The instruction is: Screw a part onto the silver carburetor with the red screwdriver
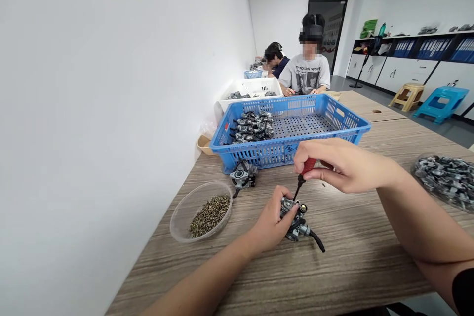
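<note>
My left hand (276, 222) is closed around a metal carburetor (296, 229) on the table, its black rubber hose pointing to the lower right. A screwdriver (308, 165) with a red handle is gripped from above by my right hand (329, 163). Its dark shaft slants down and the tip meets the top of the carburetor, beside my left fingers; the exact contact point is too small to make out. Another carburetor (243, 176) lies by the near left corner of the blue crate. Left of my hands, a clear round tub (177, 217) holds many small brass-coloured parts (210, 215).
Several carburetors (252, 126) fill the left side of the blue crate (255, 158). Behind it stands a white bin (237, 86). A tub of small grey parts (444, 180) is at the right. A wall runs along the left. Two people (305, 69) sit farther back.
</note>
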